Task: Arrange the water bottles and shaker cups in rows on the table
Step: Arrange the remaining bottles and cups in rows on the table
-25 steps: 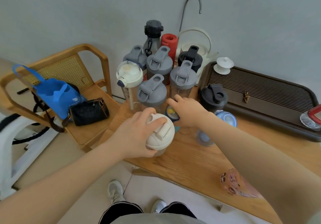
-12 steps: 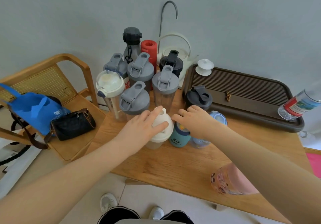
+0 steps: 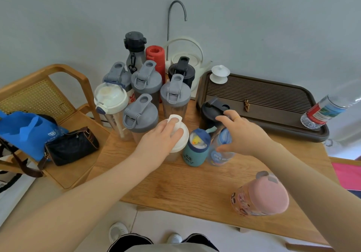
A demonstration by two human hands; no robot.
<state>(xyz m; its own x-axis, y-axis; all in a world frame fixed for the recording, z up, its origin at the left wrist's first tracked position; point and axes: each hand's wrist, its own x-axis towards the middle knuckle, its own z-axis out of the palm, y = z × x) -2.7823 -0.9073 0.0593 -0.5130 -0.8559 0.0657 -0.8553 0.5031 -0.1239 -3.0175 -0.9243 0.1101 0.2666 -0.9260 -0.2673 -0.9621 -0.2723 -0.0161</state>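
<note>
I am resting my left hand (image 3: 159, 141) on top of the white-lidded shaker cup (image 3: 176, 144), fingers lying across its lid rather than wrapped around it. The cup is standing upright on the wooden table (image 3: 195, 185), long axis vertical, its raised flip cap pointing away from me toward the wall. It is sitting just in front of the cluster of grey-lidded shakers (image 3: 140, 114), which are all standing upright too.

My right hand (image 3: 241, 132) is reaching over the clear blue bottle (image 3: 219, 150), fingers spread and loosely bent; I cannot tell whether it is gripping the bottle. Between the two is standing the small teal bottle (image 3: 196, 149), upright, next to both. The pink bottle (image 3: 260, 195) is standing near the table's near edge, well apart from the group.
</note>
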